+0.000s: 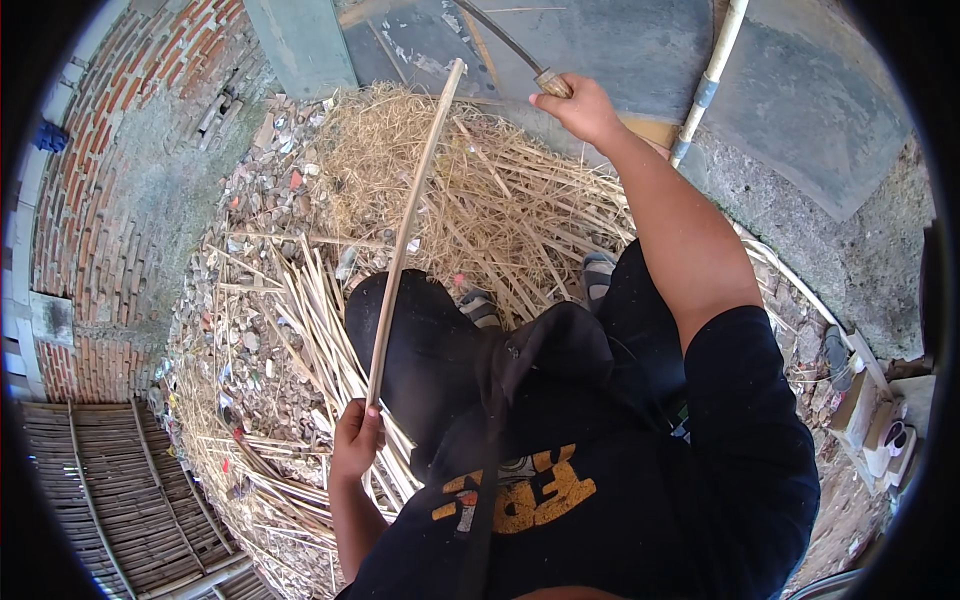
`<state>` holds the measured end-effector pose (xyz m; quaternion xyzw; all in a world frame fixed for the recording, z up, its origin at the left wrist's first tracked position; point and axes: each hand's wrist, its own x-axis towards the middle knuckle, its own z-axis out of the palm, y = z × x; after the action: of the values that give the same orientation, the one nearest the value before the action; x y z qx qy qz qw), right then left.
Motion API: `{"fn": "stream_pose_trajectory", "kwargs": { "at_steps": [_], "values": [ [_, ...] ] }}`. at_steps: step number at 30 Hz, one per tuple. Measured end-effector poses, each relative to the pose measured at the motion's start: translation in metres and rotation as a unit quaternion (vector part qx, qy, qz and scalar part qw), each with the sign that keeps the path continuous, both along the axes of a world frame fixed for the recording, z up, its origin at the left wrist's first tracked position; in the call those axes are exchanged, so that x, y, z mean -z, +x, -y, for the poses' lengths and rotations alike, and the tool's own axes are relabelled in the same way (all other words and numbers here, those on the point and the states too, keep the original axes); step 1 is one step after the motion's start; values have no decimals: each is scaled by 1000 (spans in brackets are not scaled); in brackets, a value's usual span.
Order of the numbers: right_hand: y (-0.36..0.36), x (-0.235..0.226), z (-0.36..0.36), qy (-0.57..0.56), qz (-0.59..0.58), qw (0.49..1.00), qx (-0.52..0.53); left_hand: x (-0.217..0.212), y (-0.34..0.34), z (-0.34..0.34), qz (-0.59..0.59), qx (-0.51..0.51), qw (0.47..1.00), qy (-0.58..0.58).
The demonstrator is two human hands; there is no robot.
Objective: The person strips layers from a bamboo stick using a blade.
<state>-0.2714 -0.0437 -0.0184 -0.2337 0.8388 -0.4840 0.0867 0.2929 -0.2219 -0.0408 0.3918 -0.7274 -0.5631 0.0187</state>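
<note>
My left hand (357,440) is closed around the lower end of a long, pale bamboo strip (405,240). The strip rises at a slight tilt past my knee, its upper end over the pile of shavings. Farther off on the right, my right hand (585,108) grips the wooden handle of a machete (515,50). Its dark blade points up and left, partly cut off by the picture's upper edge. Blade and strip are apart. Beside my left leg lies a bundle of split bamboo strips (310,335).
Curly bamboo shavings (375,140) and loose strips cover the ground before my sandalled feet. Rubble surrounds them. A brick wall (110,170) stands left, above a slatted bamboo panel (110,490). Grey boards (640,50) and a pale pole (712,80) stand ahead; boxes (865,420) sit right.
</note>
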Motion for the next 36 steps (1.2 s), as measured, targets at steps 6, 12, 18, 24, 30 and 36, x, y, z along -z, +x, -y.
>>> {"fn": "stream_pose_trajectory", "kwargs": {
  "at_steps": [6, 12, 18, 24, 30, 36],
  "values": [
    [18, -2, 5, -15, -81, 996, -28, 1, -13, -9, 0, -8, 1000, -22],
    [39, -6, 12, 56, -153, 979, -125, 11, -14, -15, -12, -15, 999, -29],
    [76, -15, 24, 163, -224, 922, -271, 8, -23, -23, -14, 12, 994, -110],
    [93, -11, 33, 194, -239, 896, -321, 0, -30, -33, 26, 4, 968, -249],
    [89, -6, 30, 186, -226, 905, -307, 2, -23, -45, 79, -17, 934, -349],
    [89, -6, 30, 189, -233, 902, -311, 11, -7, -54, 104, -16, 898, -428]
  ]
}}
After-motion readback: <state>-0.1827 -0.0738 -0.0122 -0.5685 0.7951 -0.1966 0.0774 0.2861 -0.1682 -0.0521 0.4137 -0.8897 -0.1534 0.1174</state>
